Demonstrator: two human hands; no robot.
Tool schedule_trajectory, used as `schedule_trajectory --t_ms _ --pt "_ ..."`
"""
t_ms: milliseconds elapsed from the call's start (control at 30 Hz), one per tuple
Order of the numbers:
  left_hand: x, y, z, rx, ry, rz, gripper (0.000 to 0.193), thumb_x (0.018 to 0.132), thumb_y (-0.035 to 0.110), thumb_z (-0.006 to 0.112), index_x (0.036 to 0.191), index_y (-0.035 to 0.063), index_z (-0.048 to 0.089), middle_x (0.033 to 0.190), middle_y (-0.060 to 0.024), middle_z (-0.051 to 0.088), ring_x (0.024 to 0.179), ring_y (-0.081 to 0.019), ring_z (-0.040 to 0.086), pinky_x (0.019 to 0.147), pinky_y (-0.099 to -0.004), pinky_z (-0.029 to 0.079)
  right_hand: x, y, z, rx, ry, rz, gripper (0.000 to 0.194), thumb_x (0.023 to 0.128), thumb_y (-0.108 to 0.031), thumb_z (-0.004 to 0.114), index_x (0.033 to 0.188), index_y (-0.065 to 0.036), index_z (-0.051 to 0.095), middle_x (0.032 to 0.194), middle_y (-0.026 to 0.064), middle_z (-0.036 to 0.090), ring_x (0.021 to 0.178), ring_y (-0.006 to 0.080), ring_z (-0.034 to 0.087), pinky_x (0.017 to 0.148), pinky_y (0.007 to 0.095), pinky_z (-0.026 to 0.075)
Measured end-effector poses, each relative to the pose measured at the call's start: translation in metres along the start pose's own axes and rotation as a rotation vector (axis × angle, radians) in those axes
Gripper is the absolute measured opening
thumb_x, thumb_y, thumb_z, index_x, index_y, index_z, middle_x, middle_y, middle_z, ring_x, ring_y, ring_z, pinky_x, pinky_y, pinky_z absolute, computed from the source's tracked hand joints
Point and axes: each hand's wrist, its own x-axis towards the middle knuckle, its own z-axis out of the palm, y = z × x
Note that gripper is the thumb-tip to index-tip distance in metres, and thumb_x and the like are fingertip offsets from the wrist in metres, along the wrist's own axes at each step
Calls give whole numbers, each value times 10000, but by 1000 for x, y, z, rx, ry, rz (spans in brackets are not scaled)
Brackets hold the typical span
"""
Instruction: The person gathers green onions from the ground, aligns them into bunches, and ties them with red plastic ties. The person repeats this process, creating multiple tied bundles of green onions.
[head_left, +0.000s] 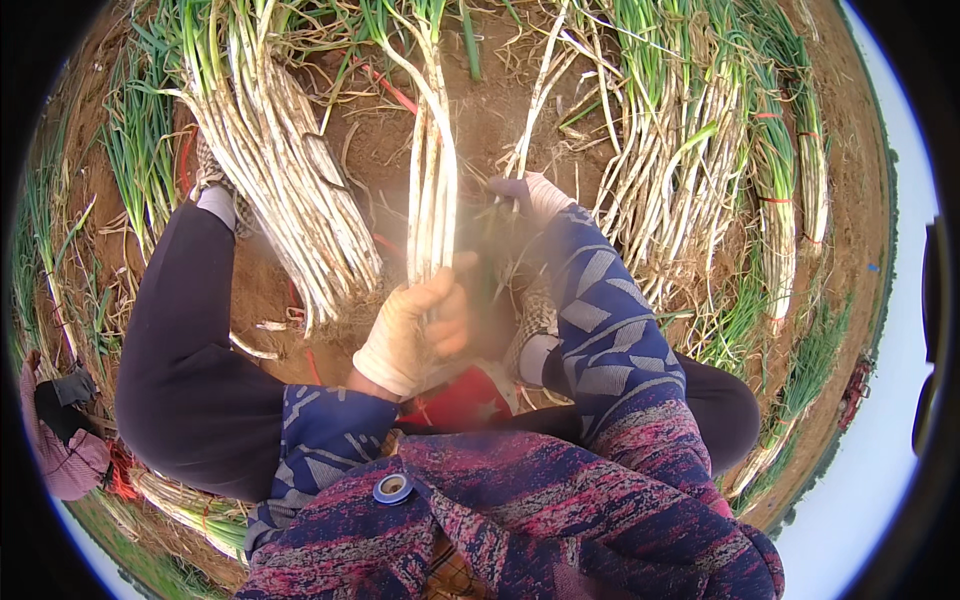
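Note:
My left hand (416, 322), in a pale glove, is wrapped around the root end of a small handful of long green onions (431, 187). Their white stalks point away from me, green leaves at the far end. To the right, my gloved right hand (541, 196) pinches the lower part of a thin stalk (534, 120); a blur hides its root end and whether a second stalk is held. A thick heap of onions (277, 172) lies left of the held handful, its roots towards me. Another loose heap (667, 165) lies beyond my right hand.
Red-tied onion bundles (776, 202) lie at the right on brown soil (487, 112). My bent legs (187, 337) flank the work, with a red item (465, 397) between them. Pink cloth (71, 461) lies at the lower left rim. A red vehicle (855, 394) stands far right.

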Motion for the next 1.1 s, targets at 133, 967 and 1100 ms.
schedule_trajectory --t_ms 133,967,1100 --pt "-11 11 7 -310 -309 22 415 1066 208 424 1397 -42 429 711 13 397 494 -52 343 439 -227 319 -87 -44 18 565 -84 40 257 937 -234 550 1029 -40 691 894 151 707 786 272 700 693 408 557" --pt "7 -6 -48 580 273 350 216 855 141 722 1027 12 703 729 -30 649 537 -116 539 479 -264 437 -184 -38 156 -193 457 -152 619 924 -432 587 1379 -23 492 1264 279 596 1194 391 575 1022 421 436" --pt "15 3 -50 708 286 399 189 844 128 737 995 19 705 703 -24 637 495 -100 507 453 -246 397 -232 -64 171 -577 376 -224 476 954 -449 548 1219 -54 570 1022 238 688 956 411 666 862 469 501"
